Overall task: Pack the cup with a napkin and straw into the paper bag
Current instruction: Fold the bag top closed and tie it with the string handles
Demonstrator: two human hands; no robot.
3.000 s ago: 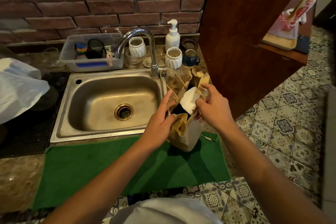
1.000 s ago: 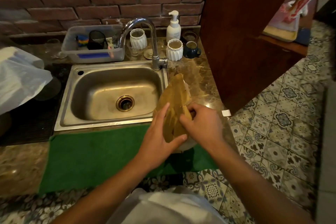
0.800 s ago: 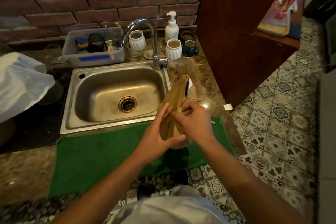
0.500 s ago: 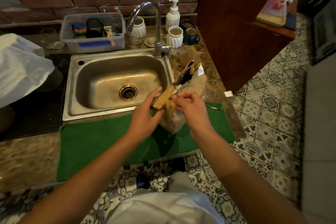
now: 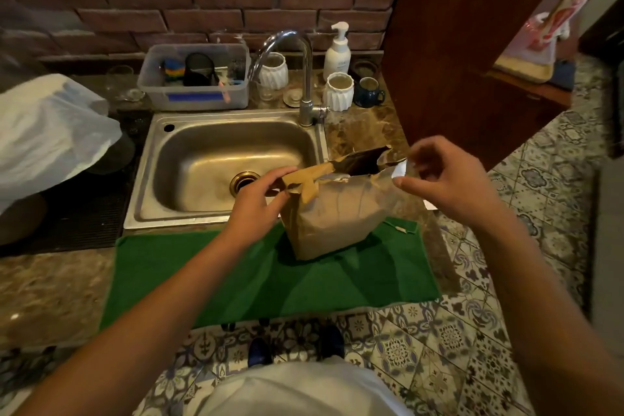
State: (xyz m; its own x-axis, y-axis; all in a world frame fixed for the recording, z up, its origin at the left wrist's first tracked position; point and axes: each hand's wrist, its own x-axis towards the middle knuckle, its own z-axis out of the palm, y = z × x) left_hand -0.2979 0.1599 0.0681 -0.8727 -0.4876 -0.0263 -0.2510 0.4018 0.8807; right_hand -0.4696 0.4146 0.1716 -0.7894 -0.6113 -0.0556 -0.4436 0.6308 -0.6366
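Paper bag upright on the green mat, both hands at its mouth.

The paper bag (image 5: 332, 213) stands on the green mat (image 5: 236, 277) at the worktop's front edge, near the mat's right end and just right of the sink (image 5: 223, 165). The left hand (image 5: 260, 203) pinches the bag's folded left top corner between thumb and fingers. The right hand (image 5: 445, 179) hovers at the right top corner, fingers curled and loosely apart, seemingly clear of the paper, though blur makes contact hard to judge. The mouth gapes dark; something white, perhaps the napkin, shows at its right edge.
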